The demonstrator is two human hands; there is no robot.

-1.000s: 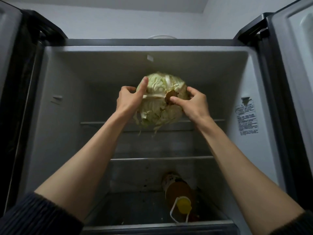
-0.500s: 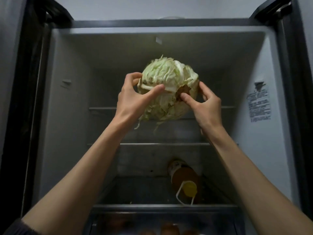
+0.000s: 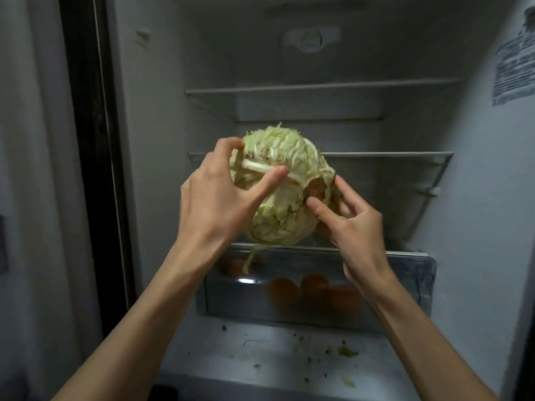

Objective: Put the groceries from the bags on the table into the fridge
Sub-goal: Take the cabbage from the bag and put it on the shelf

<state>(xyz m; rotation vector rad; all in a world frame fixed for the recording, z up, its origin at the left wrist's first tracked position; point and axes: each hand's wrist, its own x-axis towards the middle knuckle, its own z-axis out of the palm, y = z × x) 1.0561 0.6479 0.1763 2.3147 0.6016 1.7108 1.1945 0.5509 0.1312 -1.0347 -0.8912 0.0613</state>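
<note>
A person holds a cabbage (image 3: 282, 186) in both hands inside the open fridge (image 3: 162, 117). The left hand (image 3: 215, 198) wraps the cabbage's left side, thumb laid across the front over a pale leaf rib and fingers curled over the top edge. The right hand (image 3: 351, 227) cradles the lower right side, thumb tip pressing near the brown cut stem and fingers tucked behind. The two-handed hold seems to suit a head this bulky, round and loose-leaved; one torn leaf dangles below it, so a single-handed pinch would probably tear more off.

The cabbage hangs in the air, in front of the shelf (image 3: 385, 155) that runs behind it and just above the clear drawer (image 3: 405, 273). Whether it touches the drawer's top edge cannot be told. Judging by its height, it is probably bound for the ledge above the drawer, behind the cabbage. It has not been set down.

Behind the drawer's front, below the cabbage, sit blurred round orange things (image 3: 312, 287), perhaps fruit; they cannot be identified. Lower still, the fridge floor (image 3: 260, 348) in front of the drawer carries dark crumbs and green leaf scraps. A second shelf (image 3: 318, 88) sits well above the cabbage.

A sticker (image 3: 514, 70) with printed lines is on the fridge wall, up and right of the cabbage; its writing is too blurred to read. No brand name is legible anywhere.
</note>
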